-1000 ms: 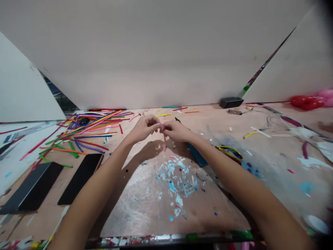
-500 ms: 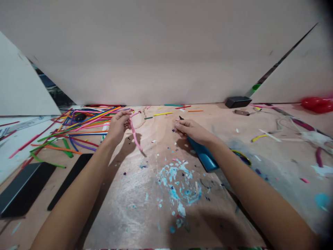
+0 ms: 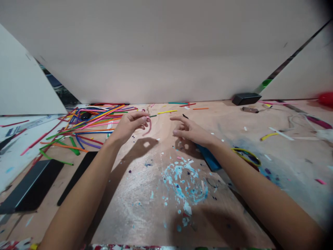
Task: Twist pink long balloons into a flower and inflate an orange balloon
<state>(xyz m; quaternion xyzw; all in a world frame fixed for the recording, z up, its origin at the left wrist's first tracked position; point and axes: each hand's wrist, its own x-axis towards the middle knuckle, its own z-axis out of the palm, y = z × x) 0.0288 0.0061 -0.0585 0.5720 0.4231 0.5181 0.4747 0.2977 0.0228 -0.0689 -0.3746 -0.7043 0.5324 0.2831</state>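
My left hand (image 3: pixel 132 125) pinches a thin pink strip (image 3: pixel 150 127) between thumb and fingertips; the strip curls down from the fingers above the wooden board. To the right, my right hand (image 3: pixel 191 131) is raised over the board with its index finger and thumb apart and nothing between them. Beneath and behind my right hand and wrist lies a blue tool (image 3: pixel 209 158) with a dark tip, partly hidden by the arm.
Colored strips (image 3: pixel 100 119) are heaped at the left. Two dark blocks (image 3: pixel 33 184) lie near the left forearm, and a black box (image 3: pixel 246 99) stands by the white back panel (image 3: pixel 166 52). A yellow-rimmed ring (image 3: pixel 247 156) touches the right forearm; blue flecks (image 3: pixel 182 177) dot the board.
My left hand has moved right, and the pink strip now hangs in a curl instead of straight down. My right hand's fingers have spread from a pinch. The view has shifted slightly.
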